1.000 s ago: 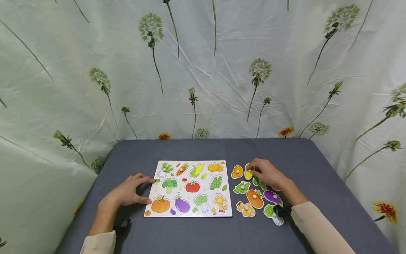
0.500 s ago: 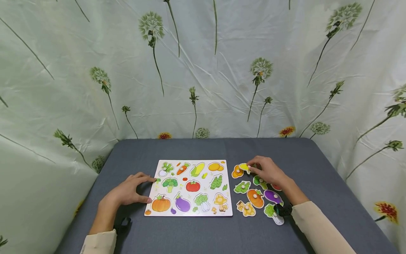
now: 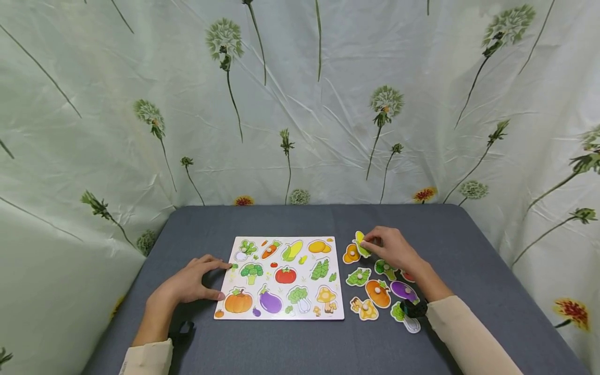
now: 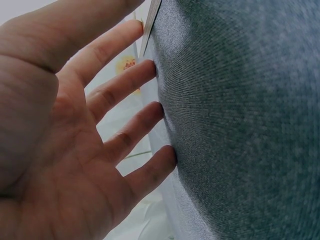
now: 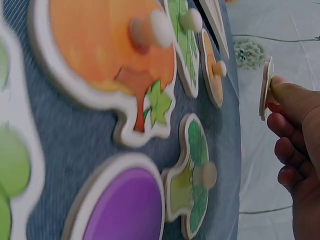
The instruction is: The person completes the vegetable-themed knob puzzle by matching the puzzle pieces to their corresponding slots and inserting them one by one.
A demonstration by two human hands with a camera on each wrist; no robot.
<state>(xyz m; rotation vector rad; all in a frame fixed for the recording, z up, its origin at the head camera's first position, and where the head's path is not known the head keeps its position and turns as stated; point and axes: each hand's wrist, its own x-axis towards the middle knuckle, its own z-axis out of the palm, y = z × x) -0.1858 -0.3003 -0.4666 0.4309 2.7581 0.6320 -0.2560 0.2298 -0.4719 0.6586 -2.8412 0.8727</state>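
Observation:
A white puzzle board (image 3: 262, 266) printed with vegetables lies on the grey table. My left hand (image 3: 194, 280) rests at its left edge, fingers spread and fairly straight; in the left wrist view the fingertips touch the cloth and the board's edge. My right hand (image 3: 392, 249) pinches a corn puzzle piece (image 3: 359, 238) between thumb and fingers. In the right wrist view this corn piece (image 5: 265, 90) is raised off the table, seen edge-on. Below and left of it lies the orange-yellow potato-like piece (image 3: 351, 254), partly overlapped by the corn in the head view.
Several knobbed pieces lie right of the board: pea pods (image 3: 358, 277), pumpkin (image 3: 377, 293), mushroom (image 3: 364, 309), broccoli (image 3: 385, 270), eggplant (image 3: 404, 291) and bok choy (image 3: 405, 317). A red piece (image 3: 409, 277) is partly hidden under the right forearm. A flowered curtain (image 3: 300, 104) hangs behind the table.
The corn piece has come up off the table in my right hand, turned sideways, then back with its yellow tip pointing away. The right hand moved slightly up and left; the left hand stayed put.

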